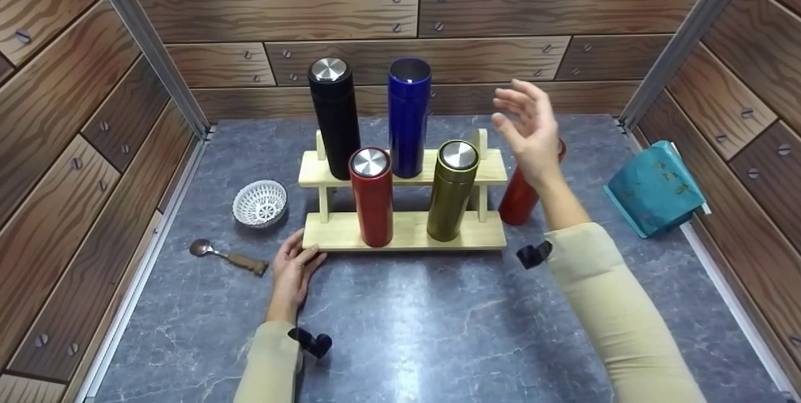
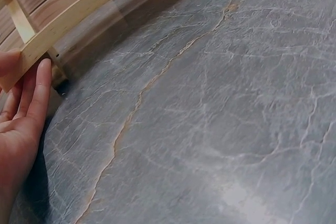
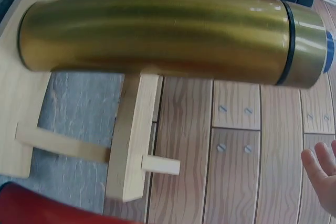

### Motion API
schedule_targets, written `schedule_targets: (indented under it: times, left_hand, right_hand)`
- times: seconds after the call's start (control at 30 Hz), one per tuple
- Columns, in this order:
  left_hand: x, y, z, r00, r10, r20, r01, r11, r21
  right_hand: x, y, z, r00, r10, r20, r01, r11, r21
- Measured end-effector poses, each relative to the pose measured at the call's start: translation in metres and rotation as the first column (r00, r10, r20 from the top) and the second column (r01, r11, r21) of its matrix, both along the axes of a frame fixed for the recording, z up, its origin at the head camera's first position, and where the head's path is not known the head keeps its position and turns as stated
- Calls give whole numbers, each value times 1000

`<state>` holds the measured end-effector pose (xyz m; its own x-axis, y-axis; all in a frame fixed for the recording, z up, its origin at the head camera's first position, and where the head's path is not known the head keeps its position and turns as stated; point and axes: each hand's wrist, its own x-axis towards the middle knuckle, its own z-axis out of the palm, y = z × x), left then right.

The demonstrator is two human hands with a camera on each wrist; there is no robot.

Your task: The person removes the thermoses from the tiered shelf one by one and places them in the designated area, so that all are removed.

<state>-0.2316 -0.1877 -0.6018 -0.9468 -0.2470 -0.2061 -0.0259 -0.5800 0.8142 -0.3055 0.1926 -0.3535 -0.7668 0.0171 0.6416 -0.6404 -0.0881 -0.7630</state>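
On the grey marbled worktop (image 1: 400,321), left to right: a round white lattice basket (image 1: 260,206), a wooden-handled metal spoon (image 1: 228,257); the left hand (image 1: 293,271), its thumb and fingers pinching the lower left corner of a two-tier pale wooden rack (image 1: 410,228) bearing a black cylindrical bottle (image 1: 336,124), red cylindrical bottle (image 1: 373,206), blue cylindrical bottle (image 1: 409,121) and gold cylindrical bottle (image 1: 452,199); a second red bottle (image 1: 518,198) just beside; the right hand (image 1: 532,131) raised, fingers loosely bent, holding nothing; a teal bag (image 1: 657,187).

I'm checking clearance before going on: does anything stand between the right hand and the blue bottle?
Nothing visible does: in the head view, only background shows between the right hand and the upper part of the blue bottle. The gold bottle stands on the lower shelf, nearer the person, below that line.
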Motion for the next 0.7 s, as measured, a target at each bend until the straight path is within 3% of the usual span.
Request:
schedule_targets:
  times: [0.43,0.7]
  left_hand:
    - [0,-1,3,1000,0,-7,0,1000,-6]
    - [0,1,-1,1000,8,-18,-8,1000,-8]
  right_hand:
    - [-15,-38,6,995,51,81,-57,996,75]
    - [-15,-60,18,985,66,159,-89,986,143]
